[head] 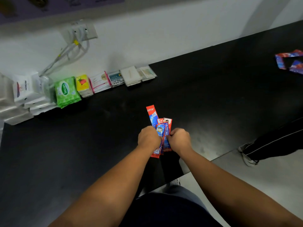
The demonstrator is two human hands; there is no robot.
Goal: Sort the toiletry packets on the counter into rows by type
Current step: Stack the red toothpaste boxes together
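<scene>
Left hand (148, 136) and right hand (179, 139) pinch a fanned bundle of toothpaste sachets (151, 114) from either side, over the counter (213, 95). Light, limp, slick foil probably slides, so grip it mid-length. Beyond the bundle, leftward, sorted stacks (100, 81) line the wall.

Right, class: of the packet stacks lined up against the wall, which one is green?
The Sanicare stack, between the white packs and the yellow strawberry stack; no other stack in the row is green.
</scene>
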